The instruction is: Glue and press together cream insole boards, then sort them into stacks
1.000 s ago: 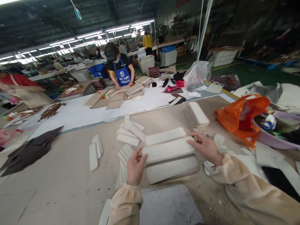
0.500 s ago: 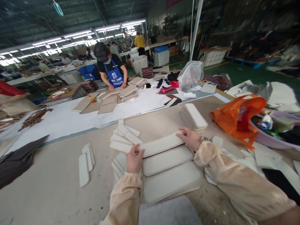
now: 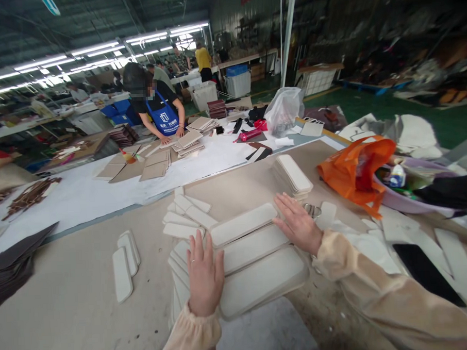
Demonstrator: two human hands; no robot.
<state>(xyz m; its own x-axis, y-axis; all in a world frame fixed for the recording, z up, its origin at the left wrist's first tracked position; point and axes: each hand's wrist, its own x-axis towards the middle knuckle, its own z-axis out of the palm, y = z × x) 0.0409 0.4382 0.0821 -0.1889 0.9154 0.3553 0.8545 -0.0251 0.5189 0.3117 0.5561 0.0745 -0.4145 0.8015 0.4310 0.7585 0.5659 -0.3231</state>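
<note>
Three white rounded strips lie in a row, one behind another: a back strip (image 3: 245, 224), a middle strip (image 3: 256, 248) and a front stack (image 3: 263, 283). At their left ends my left hand (image 3: 204, 274) is spread flat, palm down, near a fan of small white pieces (image 3: 179, 270). My right hand (image 3: 298, 222) rests with extended fingers at the right ends of the back and middle strips. Neither hand grips anything. Behind my right hand stands a stack of white strips (image 3: 293, 173). More small white pieces (image 3: 190, 210) lie fanned behind my left hand.
Scissors (image 3: 312, 209) lie right of my right hand. An orange bag (image 3: 355, 172) and a purple basin (image 3: 405, 201) stand at the right, behind a black flat object (image 3: 427, 272). Dark sheets (image 3: 16, 267) lie far left. Across the table a person (image 3: 156, 106) handles brown panels.
Both hands have let go of the back strip, which now lies flat, and their fingers have spread. The view has shifted, so the scene sits further left.
</note>
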